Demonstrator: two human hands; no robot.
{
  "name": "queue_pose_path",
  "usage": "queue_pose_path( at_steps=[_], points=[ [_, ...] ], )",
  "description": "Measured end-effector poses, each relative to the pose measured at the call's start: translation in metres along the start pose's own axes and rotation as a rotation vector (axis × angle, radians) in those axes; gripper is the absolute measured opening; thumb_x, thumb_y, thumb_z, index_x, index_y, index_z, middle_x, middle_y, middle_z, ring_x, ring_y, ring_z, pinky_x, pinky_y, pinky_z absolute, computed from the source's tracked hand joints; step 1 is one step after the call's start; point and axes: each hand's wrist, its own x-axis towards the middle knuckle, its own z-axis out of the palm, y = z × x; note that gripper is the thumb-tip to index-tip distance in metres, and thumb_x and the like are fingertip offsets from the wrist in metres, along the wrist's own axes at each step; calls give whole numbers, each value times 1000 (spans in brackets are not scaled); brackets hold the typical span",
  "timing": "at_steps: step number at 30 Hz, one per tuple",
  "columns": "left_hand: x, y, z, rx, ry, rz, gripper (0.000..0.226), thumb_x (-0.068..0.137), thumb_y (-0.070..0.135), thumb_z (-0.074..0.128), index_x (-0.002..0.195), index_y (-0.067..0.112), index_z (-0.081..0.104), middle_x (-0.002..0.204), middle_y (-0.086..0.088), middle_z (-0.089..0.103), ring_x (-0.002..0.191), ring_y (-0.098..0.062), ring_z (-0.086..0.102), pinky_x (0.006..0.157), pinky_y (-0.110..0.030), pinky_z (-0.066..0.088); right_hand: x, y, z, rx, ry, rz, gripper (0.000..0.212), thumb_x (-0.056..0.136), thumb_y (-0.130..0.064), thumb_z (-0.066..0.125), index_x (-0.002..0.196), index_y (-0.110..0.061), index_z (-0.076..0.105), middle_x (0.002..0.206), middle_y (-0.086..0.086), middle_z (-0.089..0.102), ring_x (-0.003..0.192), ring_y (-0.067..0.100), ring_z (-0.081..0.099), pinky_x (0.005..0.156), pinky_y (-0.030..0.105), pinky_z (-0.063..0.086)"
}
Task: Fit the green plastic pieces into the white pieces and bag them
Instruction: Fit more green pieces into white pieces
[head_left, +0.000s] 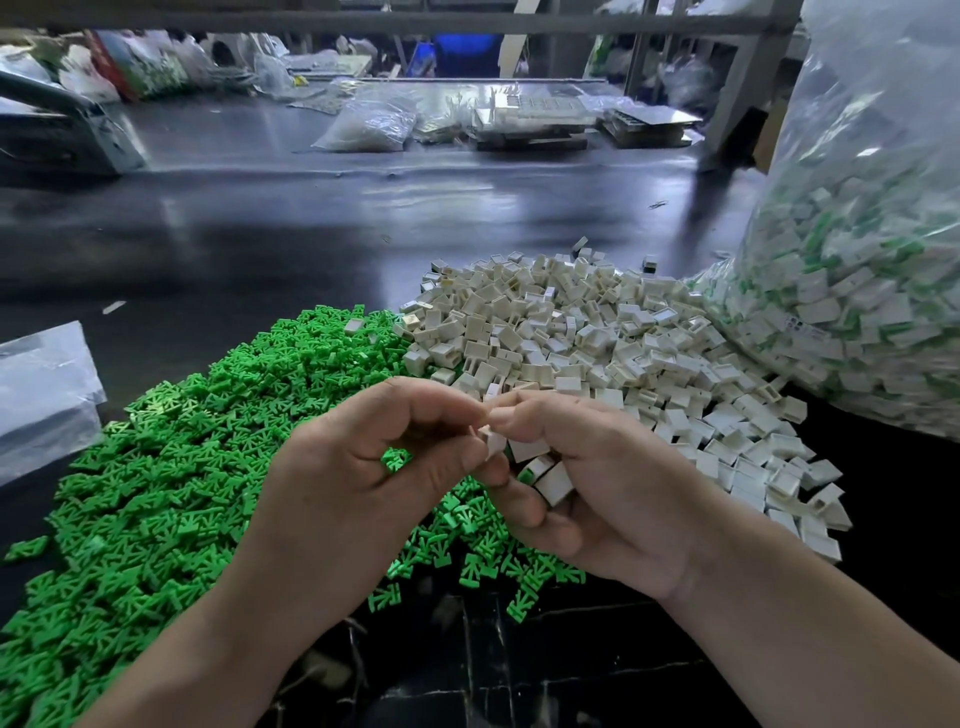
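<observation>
Now, the head camera looks down at two hands that meet low in the middle, over a dark table (311, 234). The left hand (358, 483) and the right hand (613, 499) touch at the fingertips. Together they pinch one small white piece (492, 440). The right hand also cups a few spare white pieces (553, 480) in its palm, and one of them shows a bit of green at its end. Fingers hide the pinched piece, so I cannot tell if a green part sits inside it.

The green pile (182, 467) lies on the left, under the left hand. The white pile (597, 338) lies behind the hands and to the right, touching the green one. A big clear bag (857, 260) stands at the right edge against the white pile, stuffed with white and green bits.

I think the fitting step is going on, with lots left to do. Next, the green part likely has to be pushed in straight until it sits snug. Then the handful can go into the bag.
</observation>
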Motion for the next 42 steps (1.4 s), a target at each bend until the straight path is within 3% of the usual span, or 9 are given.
queue_pose_path(
  at_steps=[7, 9, 12, 15, 24, 29, 32, 36, 42],
  points=[
    [3, -9, -15, 250, 56, -81, 15, 82, 40, 64, 96, 38, 67, 87, 22, 68, 77, 5, 64, 57, -4, 45, 2, -1, -2, 171, -14, 31, 19, 80, -9, 60, 97, -9, 67, 77, 9, 59, 51, 13, 52, 36, 19, 37],
    [5, -21, -28, 541, 40, -183, 39, 81, 60, 49, 104, 34, 66, 85, 15, 65, 74, -1, 61, 58, -14, 44, 2, -3, -4, 250, 6, 32, 24, 81, -3, 58, 104, -4, 66, 79, 10, 60, 54, 14, 53, 37, 20, 41],
    [9, -34, -38, 1057, -174, -411, 81, 74, 84, 19, 122, 31, 57, 109, 5, 60, 96, -17, 58, 76, -35, 47, 3, -3, -7, 299, 52, 25, 29, 85, 4, 54, 114, 0, 60, 80, 13, 61, 58, 15, 56, 40, 20, 45],
    [10, -41, -35, 1153, -348, -494, 88, 68, 91, 13, 121, 35, 54, 110, 10, 58, 94, -13, 56, 79, -33, 47, 3, -1, -6, 298, 78, 9, 28, 84, 8, 58, 110, -2, 59, 81, 17, 64, 58, 18, 59, 41, 21, 47],
    [6, -42, -23, 911, -177, -176, 17, 86, 47, 64, 91, 33, 72, 79, 16, 57, 68, -8, 50, 57, -27, 31, 3, 1, -4, 125, 127, -19, 14, 90, -6, 64, 102, -9, 59, 77, 13, 66, 51, 15, 54, 36, 20, 41],
    [5, -46, -24, 698, -105, -208, 19, 90, 46, 60, 94, 33, 74, 81, 17, 59, 73, 0, 55, 62, -24, 43, 3, 1, -2, 12, 160, -67, 15, 84, -12, 69, 98, -10, 63, 75, 10, 66, 48, 13, 52, 34, 20, 38],
    [5, -40, -24, 370, 0, -301, 12, 87, 39, 66, 93, 38, 76, 84, 19, 68, 80, 2, 62, 64, -8, 45, 3, 3, -2, -52, 186, -92, 6, 91, -9, 67, 97, -9, 67, 74, 10, 65, 48, 13, 52, 34, 20, 37],
    [7, -26, -21, -190, 15, -422, 20, 75, 33, 69, 93, 37, 77, 80, 0, 74, 70, -12, 69, 62, -19, 56, 4, 6, -2, -81, 188, -115, 14, 93, -9, 66, 107, -5, 67, 76, 10, 67, 49, 13, 53, 35, 20, 38],
    [7, -27, -14, -488, -13, -468, 15, 74, 26, 79, 87, 24, 74, 82, -12, 73, 72, -25, 70, 58, -25, 55, 3, 6, -1, -151, 131, -131, 5, 90, -18, 71, 92, -12, 71, 77, 8, 68, 47, 12, 52, 34, 19, 37]
  ],
)
